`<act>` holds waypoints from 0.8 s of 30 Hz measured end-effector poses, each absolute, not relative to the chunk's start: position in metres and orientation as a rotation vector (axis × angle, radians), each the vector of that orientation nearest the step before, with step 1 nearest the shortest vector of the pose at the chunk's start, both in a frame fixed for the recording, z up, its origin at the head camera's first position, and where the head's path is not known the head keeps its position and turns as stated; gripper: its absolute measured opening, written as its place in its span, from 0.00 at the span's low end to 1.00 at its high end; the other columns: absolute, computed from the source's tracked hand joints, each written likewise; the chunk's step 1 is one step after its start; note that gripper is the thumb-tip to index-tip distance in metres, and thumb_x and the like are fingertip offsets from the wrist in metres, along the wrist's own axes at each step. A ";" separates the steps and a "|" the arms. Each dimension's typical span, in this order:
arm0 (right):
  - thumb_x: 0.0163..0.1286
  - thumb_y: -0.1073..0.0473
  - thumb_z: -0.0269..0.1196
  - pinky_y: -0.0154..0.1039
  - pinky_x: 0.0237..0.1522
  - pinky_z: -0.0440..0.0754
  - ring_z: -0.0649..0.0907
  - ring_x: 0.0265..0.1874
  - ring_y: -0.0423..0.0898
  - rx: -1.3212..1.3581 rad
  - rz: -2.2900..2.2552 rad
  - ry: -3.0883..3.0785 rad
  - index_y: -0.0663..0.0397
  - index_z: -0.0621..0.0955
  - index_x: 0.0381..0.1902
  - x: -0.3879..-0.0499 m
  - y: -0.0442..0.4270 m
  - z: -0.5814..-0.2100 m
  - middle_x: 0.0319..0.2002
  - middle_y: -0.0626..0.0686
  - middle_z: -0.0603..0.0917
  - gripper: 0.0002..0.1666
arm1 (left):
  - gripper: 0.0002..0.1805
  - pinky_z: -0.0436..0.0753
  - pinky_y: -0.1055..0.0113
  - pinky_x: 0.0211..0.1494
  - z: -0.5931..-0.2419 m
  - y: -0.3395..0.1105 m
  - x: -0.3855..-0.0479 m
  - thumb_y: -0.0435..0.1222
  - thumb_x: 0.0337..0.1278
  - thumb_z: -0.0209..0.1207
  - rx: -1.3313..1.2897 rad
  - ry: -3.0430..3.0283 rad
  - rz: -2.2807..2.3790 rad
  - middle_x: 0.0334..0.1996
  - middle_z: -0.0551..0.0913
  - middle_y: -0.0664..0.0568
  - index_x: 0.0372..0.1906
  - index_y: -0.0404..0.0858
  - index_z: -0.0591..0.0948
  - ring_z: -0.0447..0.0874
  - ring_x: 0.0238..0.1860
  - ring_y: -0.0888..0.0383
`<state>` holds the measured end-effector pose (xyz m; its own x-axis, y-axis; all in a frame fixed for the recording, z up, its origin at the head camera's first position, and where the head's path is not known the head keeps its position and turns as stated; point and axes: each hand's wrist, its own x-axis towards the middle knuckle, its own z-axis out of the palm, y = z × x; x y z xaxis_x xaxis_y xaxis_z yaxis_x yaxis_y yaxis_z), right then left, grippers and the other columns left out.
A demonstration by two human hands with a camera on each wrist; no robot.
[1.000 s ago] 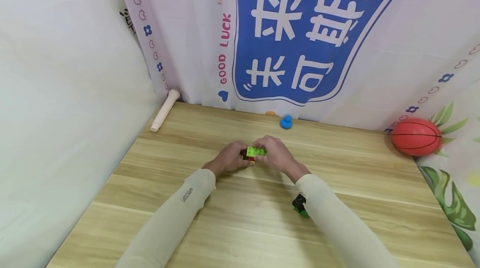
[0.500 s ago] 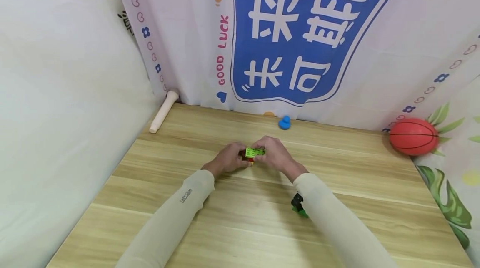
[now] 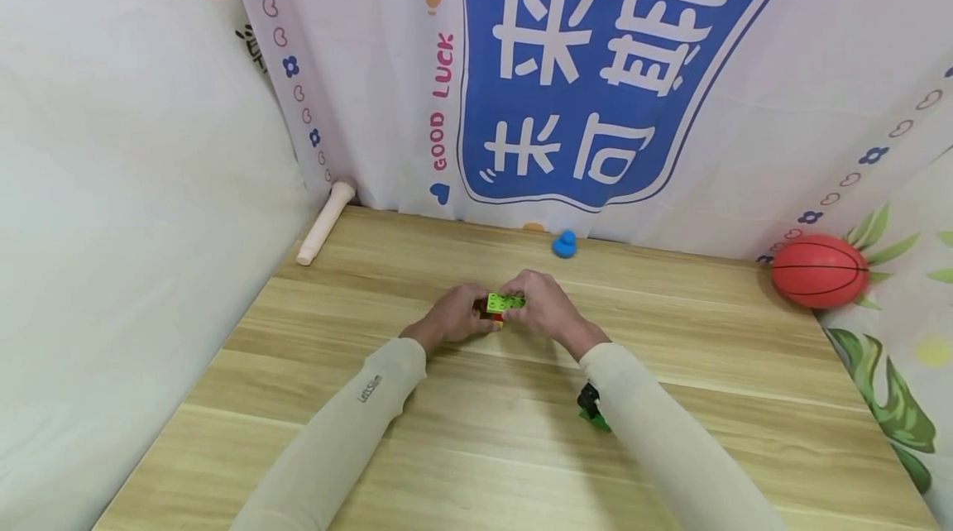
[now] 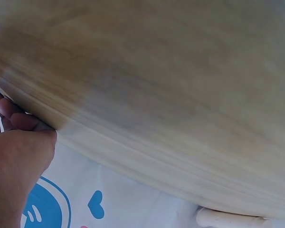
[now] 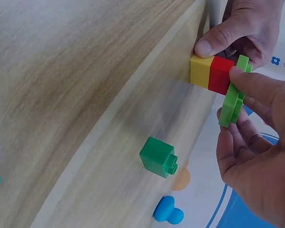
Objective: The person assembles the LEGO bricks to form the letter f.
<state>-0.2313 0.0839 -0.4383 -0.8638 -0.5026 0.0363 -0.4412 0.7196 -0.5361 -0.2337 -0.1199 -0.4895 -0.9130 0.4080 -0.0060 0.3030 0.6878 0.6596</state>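
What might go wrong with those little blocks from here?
The lime brick juts well past the red block, so if the right hand presses on that overhang, the stack might tip or the brick slip off. The left hand has its thumb on the yellow block below; if that hold slips, everything could slide. And the right sleeve partly covers a black-and-green thing in the head view, so drawing that arm back might knock it.

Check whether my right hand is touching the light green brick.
Touching. The right wrist view shows it: your right hand is gripping the light green brick, fingertips pressed against it.
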 end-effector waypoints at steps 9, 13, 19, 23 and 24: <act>0.65 0.64 0.78 0.46 0.51 0.88 0.87 0.47 0.50 -0.758 -0.849 2.814 0.57 0.91 0.53 -0.231 0.083 -0.437 0.48 0.56 0.89 0.18 | 0.13 0.75 0.67 0.41 -0.488 -0.120 -0.233 0.41 0.64 0.76 0.575 2.724 1.013 0.39 0.84 0.50 0.42 0.37 0.86 0.76 0.37 0.58; 0.65 0.64 0.78 0.45 0.50 0.89 0.87 0.47 0.49 -0.736 -0.856 2.815 0.57 0.91 0.53 -0.231 0.083 -0.437 0.48 0.56 0.89 0.18 | 0.13 0.75 0.67 0.42 -0.486 -0.119 -0.233 0.42 0.64 0.75 0.580 2.724 1.000 0.39 0.84 0.50 0.43 0.38 0.86 0.76 0.38 0.58; 0.65 0.64 0.78 0.45 0.51 0.88 0.87 0.47 0.50 -0.761 -0.821 2.826 0.57 0.91 0.53 -0.232 0.082 -0.436 0.48 0.55 0.89 0.18 | 0.13 0.76 0.67 0.42 -0.487 -0.119 -0.233 0.41 0.64 0.75 0.568 2.718 1.025 0.39 0.84 0.50 0.44 0.37 0.87 0.76 0.39 0.58; 0.65 0.64 0.78 0.46 0.53 0.88 0.87 0.48 0.49 -0.770 -0.797 2.830 0.56 0.92 0.53 -0.232 0.081 -0.436 0.48 0.55 0.90 0.18 | 0.13 0.76 0.68 0.42 -0.486 -0.120 -0.232 0.41 0.64 0.76 0.571 2.721 1.022 0.40 0.84 0.49 0.44 0.37 0.87 0.76 0.38 0.58; 0.65 0.64 0.78 0.46 0.54 0.88 0.87 0.49 0.49 -0.771 -0.792 2.834 0.56 0.92 0.53 -0.232 0.080 -0.436 0.48 0.55 0.90 0.18 | 0.13 0.76 0.68 0.42 -0.486 -0.120 -0.232 0.41 0.64 0.76 0.572 2.722 1.021 0.40 0.84 0.49 0.44 0.36 0.87 0.77 0.38 0.58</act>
<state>-0.2321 0.0801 -0.4360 -0.8670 -0.4968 0.0388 -0.4449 0.7368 -0.5091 -0.2321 -0.1201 -0.4858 -0.9100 0.4134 -0.0313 0.2908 0.6903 0.6625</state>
